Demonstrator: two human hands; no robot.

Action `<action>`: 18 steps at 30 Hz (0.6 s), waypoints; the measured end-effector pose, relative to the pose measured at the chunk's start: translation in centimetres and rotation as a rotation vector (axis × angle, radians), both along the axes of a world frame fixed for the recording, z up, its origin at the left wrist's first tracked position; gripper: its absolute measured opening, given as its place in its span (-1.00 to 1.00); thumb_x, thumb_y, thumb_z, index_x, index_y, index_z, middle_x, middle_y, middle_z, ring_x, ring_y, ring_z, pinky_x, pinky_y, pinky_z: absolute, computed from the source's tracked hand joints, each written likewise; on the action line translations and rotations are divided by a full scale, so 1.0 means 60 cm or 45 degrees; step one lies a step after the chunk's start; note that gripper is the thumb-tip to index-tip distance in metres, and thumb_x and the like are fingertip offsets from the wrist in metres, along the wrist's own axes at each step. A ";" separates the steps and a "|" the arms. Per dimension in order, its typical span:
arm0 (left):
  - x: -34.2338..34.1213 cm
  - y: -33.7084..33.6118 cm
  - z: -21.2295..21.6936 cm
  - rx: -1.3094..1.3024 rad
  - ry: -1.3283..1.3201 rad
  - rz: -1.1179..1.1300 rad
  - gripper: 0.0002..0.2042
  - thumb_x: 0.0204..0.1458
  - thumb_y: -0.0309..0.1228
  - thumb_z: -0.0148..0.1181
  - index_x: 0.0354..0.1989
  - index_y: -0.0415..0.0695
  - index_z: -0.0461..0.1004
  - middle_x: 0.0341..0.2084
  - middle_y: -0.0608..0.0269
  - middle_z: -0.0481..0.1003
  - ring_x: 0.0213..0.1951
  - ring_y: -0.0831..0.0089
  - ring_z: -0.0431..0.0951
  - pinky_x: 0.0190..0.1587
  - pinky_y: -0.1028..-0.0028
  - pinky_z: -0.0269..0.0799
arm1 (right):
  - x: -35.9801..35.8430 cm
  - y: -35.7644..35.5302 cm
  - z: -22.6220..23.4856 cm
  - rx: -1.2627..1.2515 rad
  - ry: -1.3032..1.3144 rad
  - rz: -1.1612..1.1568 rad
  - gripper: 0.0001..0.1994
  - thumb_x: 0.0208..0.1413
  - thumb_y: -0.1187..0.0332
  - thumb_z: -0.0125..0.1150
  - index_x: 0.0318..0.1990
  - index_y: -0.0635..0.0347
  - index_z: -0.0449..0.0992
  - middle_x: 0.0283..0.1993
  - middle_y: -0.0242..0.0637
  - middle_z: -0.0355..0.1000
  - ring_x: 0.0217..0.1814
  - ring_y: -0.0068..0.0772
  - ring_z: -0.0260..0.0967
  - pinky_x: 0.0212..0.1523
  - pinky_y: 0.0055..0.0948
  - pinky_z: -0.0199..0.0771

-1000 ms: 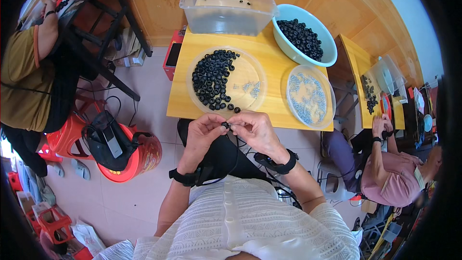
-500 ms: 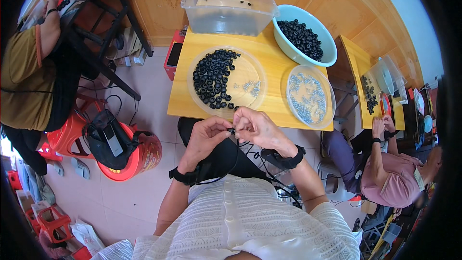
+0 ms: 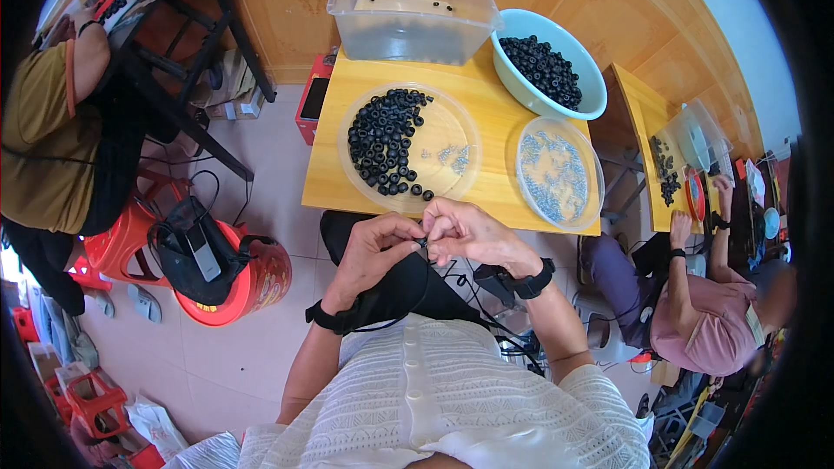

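Fingers (image 3: 398, 226) of left hand (image 3: 367, 254) and right hand (image 3: 479, 238) pinch a small black piece (image 3: 422, 242), shifted slightly nearer and right, its handling still continuing.

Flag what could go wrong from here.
1. Dropped part: the small black piece sits at the fingertips of the left hand and right hand, over the lap rather than the table. A slip could send it to the floor.
2. Spill: the shallow clear tray of small silvery pieces sits near the table's right edge; a bump might scatter them.
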State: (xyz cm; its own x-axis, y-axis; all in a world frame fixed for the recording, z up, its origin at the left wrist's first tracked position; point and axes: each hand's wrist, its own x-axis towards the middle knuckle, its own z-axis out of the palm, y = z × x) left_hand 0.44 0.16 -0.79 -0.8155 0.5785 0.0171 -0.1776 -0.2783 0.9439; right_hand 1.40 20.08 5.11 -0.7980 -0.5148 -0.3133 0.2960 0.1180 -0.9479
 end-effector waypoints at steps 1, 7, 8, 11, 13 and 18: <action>0.001 0.000 0.001 -0.004 -0.005 -0.013 -0.82 -0.08 -0.74 0.11 -0.27 -0.32 0.45 -0.29 0.22 0.47 -0.22 0.54 0.47 -0.09 0.55 0.38 | 0.001 0.001 -0.002 -0.001 -0.006 -0.002 -0.79 -0.01 0.61 0.05 -0.20 0.30 0.24 -0.49 -0.29 0.40 -0.48 -0.56 0.39 -0.45 -0.60 0.41; 0.006 0.002 0.002 0.063 -0.083 -0.014 -0.82 -0.09 -0.73 0.13 -0.28 -0.32 0.45 -0.32 0.22 0.48 -0.24 0.52 0.48 -0.10 0.54 0.39 | 0.006 0.000 -0.015 0.024 0.060 -0.028 -0.83 0.01 0.57 0.08 -0.24 0.29 0.27 -0.54 -0.32 0.40 -0.51 -0.60 0.38 -0.49 -0.62 0.37; 0.005 0.001 0.001 0.062 -0.071 0.011 -0.82 -0.09 -0.73 0.13 -0.28 -0.32 0.45 -0.32 0.22 0.48 -0.25 0.52 0.49 -0.10 0.54 0.40 | 0.007 -0.002 -0.011 0.091 0.137 -0.029 -0.84 0.01 0.57 0.08 -0.25 0.29 0.28 -0.55 -0.33 0.39 -0.53 -0.61 0.37 -0.49 -0.63 0.36; 0.005 -0.001 0.000 0.084 -0.093 0.042 -0.82 -0.09 -0.72 0.13 -0.27 -0.31 0.46 -0.35 0.25 0.49 -0.27 0.56 0.49 -0.13 0.57 0.41 | 0.015 -0.015 -0.004 0.196 0.316 -0.134 -0.89 0.00 0.58 0.09 -0.30 0.29 0.32 -0.59 -0.37 0.38 -0.56 -0.64 0.34 -0.51 -0.64 0.31; 0.004 0.000 0.000 0.116 -0.129 0.052 -0.82 -0.09 -0.71 0.14 -0.27 -0.30 0.46 -0.36 0.26 0.50 -0.28 0.58 0.49 -0.15 0.59 0.41 | 0.020 -0.021 -0.007 0.201 0.357 -0.232 -0.91 0.00 0.58 0.09 -0.33 0.29 0.34 -0.59 -0.38 0.38 -0.56 -0.67 0.33 -0.52 -0.65 0.29; 0.002 0.001 0.006 0.156 -0.203 0.084 -0.83 -0.08 -0.67 0.16 -0.27 -0.29 0.45 -0.37 0.24 0.50 -0.30 0.56 0.50 -0.18 0.58 0.42 | 0.022 -0.030 -0.009 0.193 0.321 -0.370 -0.95 0.00 0.60 0.09 -0.36 0.30 0.38 -0.58 -0.41 0.37 -0.55 -0.71 0.30 -0.52 -0.68 0.27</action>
State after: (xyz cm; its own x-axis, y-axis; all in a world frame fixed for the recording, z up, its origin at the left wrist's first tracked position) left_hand 0.58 0.20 -0.42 -0.8496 0.5253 -0.0482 -0.2994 -0.4050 0.8639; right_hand 2.73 18.29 4.56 -0.9649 -0.2194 -0.1447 0.0987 0.2078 -0.9732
